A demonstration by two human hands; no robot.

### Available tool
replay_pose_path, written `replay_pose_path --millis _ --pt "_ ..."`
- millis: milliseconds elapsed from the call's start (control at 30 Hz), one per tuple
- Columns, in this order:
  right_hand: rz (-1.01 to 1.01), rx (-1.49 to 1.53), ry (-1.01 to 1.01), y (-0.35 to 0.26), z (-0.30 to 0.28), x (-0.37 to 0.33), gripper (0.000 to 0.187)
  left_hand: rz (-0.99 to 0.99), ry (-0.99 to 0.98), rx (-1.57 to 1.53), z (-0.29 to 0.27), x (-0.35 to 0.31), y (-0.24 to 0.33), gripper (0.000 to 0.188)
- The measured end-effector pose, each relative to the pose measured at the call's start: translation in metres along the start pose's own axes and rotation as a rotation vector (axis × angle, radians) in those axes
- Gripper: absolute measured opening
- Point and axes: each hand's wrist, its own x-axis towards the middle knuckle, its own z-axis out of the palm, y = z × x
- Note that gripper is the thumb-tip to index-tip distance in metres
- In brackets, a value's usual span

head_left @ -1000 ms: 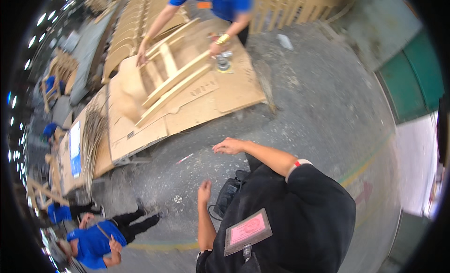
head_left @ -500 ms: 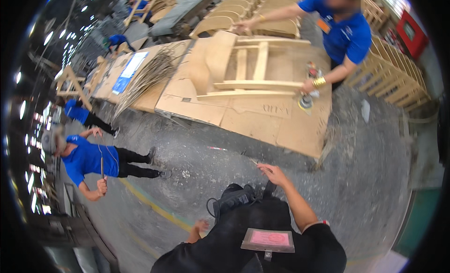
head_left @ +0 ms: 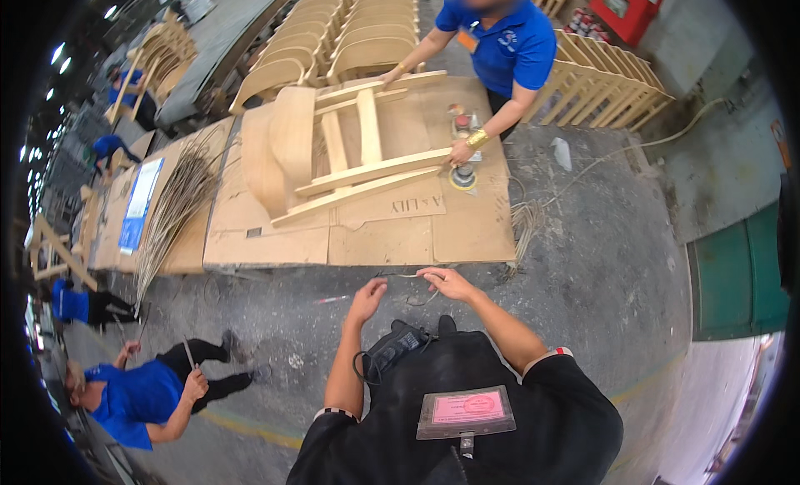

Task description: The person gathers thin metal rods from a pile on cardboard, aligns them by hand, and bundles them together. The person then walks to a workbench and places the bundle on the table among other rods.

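Note:
My right hand (head_left: pixel 447 283) is closed, pinching a thin pale strand (head_left: pixel 405 276) above the grey floor, just off the cardboard-covered table's near edge. My left hand (head_left: pixel 367 301) is raised beside it, fingers bent together at the strand's other end; whether the strand lies between its fingertips is too small to be sure of. A loose part of the strand seems to hang below the right hand. Across the table (head_left: pixel 375 245), a co-worker in a blue shirt (head_left: pixel 510 47) holds a wooden chair frame (head_left: pixel 367 122) lying on its side.
A bundle of long thin strips (head_left: pixel 179 193) lies on the table's left part. A round sander (head_left: pixel 462 177) stands near the chair. At lower left another person in blue (head_left: pixel 150 397) holds a stick. Rows of chair parts (head_left: pixel 358 35) and a green cabinet (head_left: pixel 737 272) stand around.
My left hand has come up from low beside my body to meet the right hand. The view has turned right. The co-worker's far hand now rests on the chair frame's far rail.

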Motion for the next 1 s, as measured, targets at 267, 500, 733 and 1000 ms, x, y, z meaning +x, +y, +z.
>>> replay_pose_path --millis 267,500,733,1000 --pt "0.041 -0.031 0.026 -0.005 0.037 -0.011 0.033 -0.338 -0.082 0.127 -0.016 -0.035 -0.175 0.042" --pt "0.046 -0.024 -0.063 -0.010 0.056 -0.004 0.031 -0.969 0.107 -0.137 -0.023 -0.156 -0.284 0.039" --pt "-0.045 0.043 -0.217 -0.010 0.084 0.008 0.028 -0.989 0.127 -0.326 0.025 -0.211 -0.280 0.038" --pt "-0.168 -0.080 -0.121 -0.045 0.118 0.009 0.022 -0.728 0.230 -0.550 0.029 -0.172 -0.251 0.051"
